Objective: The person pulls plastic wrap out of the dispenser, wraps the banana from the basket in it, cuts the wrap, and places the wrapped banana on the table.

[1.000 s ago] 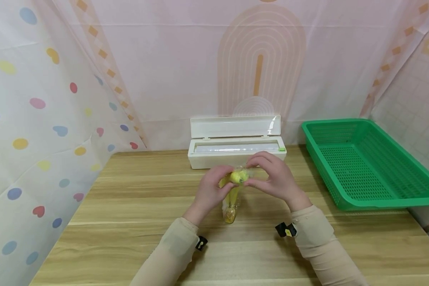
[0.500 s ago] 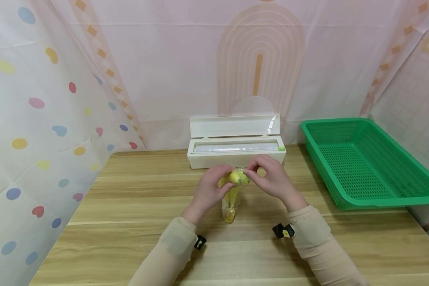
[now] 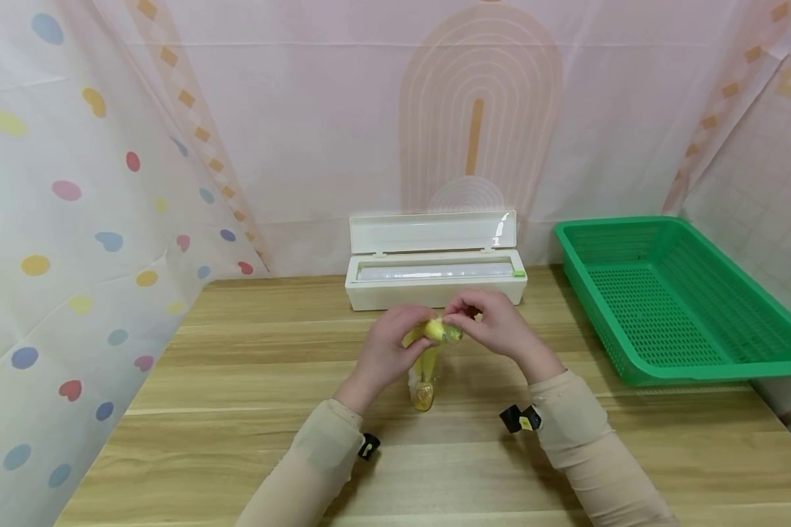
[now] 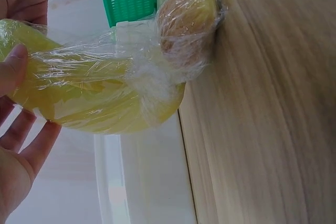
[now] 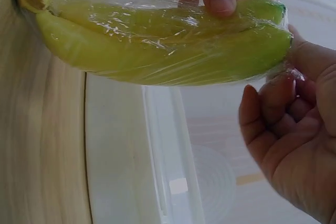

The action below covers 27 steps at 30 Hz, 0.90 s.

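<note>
Wrapping step | your left hand (image 3: 387,350) held the banana (image 3: 428,344), right hand (image 3: 494,329) pinched film (image 5: 173,24) at its tip | next, probably smoothing

Both forearms wear snug, long beige fabric sleeves (image 3: 316,454) that end at the wrists, leaving the hands bare. A small black strap clip (image 3: 369,446) sits at the left cuff. At the right cuff sits a black clip with a yellow tab (image 3: 521,419). No rings or gloves show on the fingers.
</note>
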{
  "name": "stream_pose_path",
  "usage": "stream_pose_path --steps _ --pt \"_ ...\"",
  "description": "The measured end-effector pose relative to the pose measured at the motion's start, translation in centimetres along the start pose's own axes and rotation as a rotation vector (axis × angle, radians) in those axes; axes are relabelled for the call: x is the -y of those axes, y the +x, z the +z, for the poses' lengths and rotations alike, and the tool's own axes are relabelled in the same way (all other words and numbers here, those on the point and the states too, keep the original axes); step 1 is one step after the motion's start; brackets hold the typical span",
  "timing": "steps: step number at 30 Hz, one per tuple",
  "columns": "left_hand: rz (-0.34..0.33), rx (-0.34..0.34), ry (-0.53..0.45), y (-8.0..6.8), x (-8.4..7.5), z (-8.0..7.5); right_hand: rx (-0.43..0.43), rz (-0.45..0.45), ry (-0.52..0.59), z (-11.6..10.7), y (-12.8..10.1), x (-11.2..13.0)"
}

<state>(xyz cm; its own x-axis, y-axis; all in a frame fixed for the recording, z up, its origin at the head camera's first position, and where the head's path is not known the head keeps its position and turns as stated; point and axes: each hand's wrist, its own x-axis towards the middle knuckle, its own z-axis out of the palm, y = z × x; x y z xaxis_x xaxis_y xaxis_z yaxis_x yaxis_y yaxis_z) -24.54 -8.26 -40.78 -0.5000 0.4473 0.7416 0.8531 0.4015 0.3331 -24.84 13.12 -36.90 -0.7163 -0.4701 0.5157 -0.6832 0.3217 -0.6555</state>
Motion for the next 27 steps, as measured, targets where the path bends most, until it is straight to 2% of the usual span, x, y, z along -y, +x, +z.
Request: stream_pose_path --steps 3,7,12,15,19,23,27 --pt "0.046 -0.007 0.007 0.0 -0.1 0.0 0.020 0.057 0.019 0.0 0.1 -0.1" --pt "0.111 -0.019 0.025 0.0 -0.2 0.0 0.059 0.196 0.117 0.2 0.1 -0.6" --pt "0.116 -0.029 0.042 -0.1 -0.2 0.1 0.105 0.386 0.145 0.6 0.2 -0.9" --pt "0.102 -0.034 0.047 -0.3 -0.3 0.1 0.130 0.461 0.173 0.9 0.1 -1.0" --pt "0.078 -0.042 0.042 -0.4 -0.3 0.1 0.113 0.485 0.220 1.3 0.0 -1.0" --pt "0.053 -0.046 0.041 -0.5 -0.2 0.1 0.061 0.477 0.216 1.9 -0.2 -1.0" --pt "0.055 -0.042 0.043 -0.6 -0.1 0.2 0.002 0.494 0.217 2.5 -0.3 -1.0"
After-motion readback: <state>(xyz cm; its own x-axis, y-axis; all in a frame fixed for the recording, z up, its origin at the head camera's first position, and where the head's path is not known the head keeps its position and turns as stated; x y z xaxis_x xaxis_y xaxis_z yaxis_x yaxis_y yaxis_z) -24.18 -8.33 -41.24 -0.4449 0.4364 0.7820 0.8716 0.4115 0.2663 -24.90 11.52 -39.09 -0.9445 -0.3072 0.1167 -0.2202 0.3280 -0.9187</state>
